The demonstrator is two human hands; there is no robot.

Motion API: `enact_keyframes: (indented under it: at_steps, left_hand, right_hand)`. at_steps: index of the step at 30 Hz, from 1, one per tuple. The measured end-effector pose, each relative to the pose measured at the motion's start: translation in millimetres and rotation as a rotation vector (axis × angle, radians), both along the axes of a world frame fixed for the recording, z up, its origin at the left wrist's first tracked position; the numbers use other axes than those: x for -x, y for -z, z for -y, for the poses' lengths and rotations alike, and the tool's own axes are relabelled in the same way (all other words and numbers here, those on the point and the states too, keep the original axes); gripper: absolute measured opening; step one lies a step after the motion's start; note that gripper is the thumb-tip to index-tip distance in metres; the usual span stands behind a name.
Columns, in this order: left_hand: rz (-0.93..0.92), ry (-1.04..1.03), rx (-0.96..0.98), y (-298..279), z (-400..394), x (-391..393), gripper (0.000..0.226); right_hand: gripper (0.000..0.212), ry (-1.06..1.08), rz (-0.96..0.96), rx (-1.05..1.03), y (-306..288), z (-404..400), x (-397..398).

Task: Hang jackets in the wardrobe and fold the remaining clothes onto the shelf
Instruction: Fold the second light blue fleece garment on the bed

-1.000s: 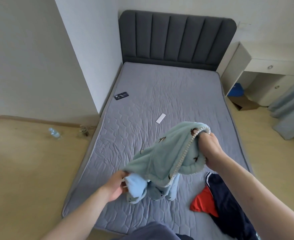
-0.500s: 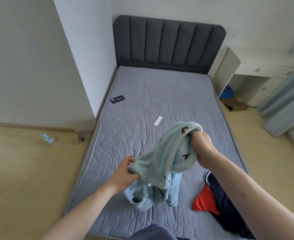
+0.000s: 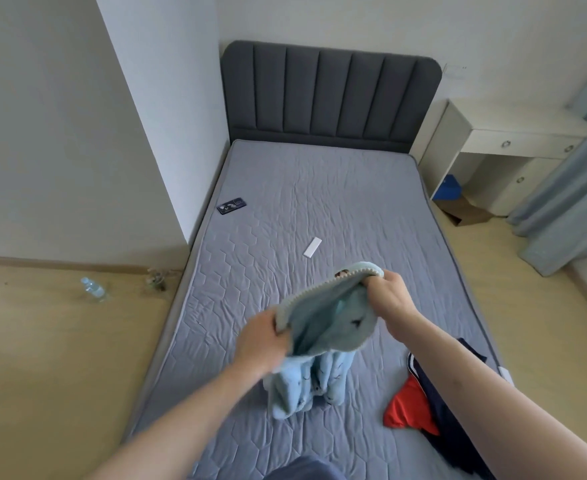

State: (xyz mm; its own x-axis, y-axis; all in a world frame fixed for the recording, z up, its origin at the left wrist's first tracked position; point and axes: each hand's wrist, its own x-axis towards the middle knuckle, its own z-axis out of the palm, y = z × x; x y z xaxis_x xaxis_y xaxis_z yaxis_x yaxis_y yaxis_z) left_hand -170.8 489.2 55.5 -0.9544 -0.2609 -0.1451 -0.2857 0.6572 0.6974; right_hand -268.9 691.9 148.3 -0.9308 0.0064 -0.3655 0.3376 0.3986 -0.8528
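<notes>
A pale blue fleece garment with a cream zipper edge and small printed figures hangs above the grey quilted mattress. My left hand grips its lower left edge. My right hand pinches the upper right end of the zipper edge. The garment is stretched between both hands, and its lower part droops down onto the bed. A dark navy garment lies crumpled at the bed's near right, with a red piece showing beside it.
A black phone and a small white strip lie on the mattress. A dark padded headboard stands at the back. A white desk and blue-grey curtain are on the right. A plastic bottle lies on the wooden floor, left.
My left hand rose and took hold of the garment's zipper edge. The garment now stretches flatter between both hands. The camera tilted slightly.
</notes>
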Motion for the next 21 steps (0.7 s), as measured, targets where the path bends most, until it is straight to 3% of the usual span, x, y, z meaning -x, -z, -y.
enact_keyframes:
  at_steps: [5, 9, 11, 16, 21]
  left_hand:
    - [-0.092, 0.011, 0.344, -27.1, 65.5, 67.9, 0.026]
    - [-0.055, -0.018, 0.427, -62.0, 81.9, 127.8, 0.031]
    - [-0.059, -0.101, 0.335, -87.6, 80.2, 155.1, 0.032]
    - [-0.257, -0.319, 0.08, -168.3, 77.3, 206.9, 0.035]
    - [-0.47, -0.262, -0.061, -243.4, 87.0, 213.0, 0.023]
  right_hand:
    - [0.031, -0.11, -0.188, -0.444, 18.7, -40.4, 26.2]
    - [0.023, -0.181, -0.27, -0.712, 9.0, -53.8, 65.9]
    - [0.024, -0.133, -0.29, -0.683, -7.1, -49.2, 95.1]
    - [0.03, -0.003, -0.378, -0.339, -77.4, -25.6, 158.7]
    - [0.039, -0.001, -0.685, -0.243, -146.9, -21.9, 175.2]
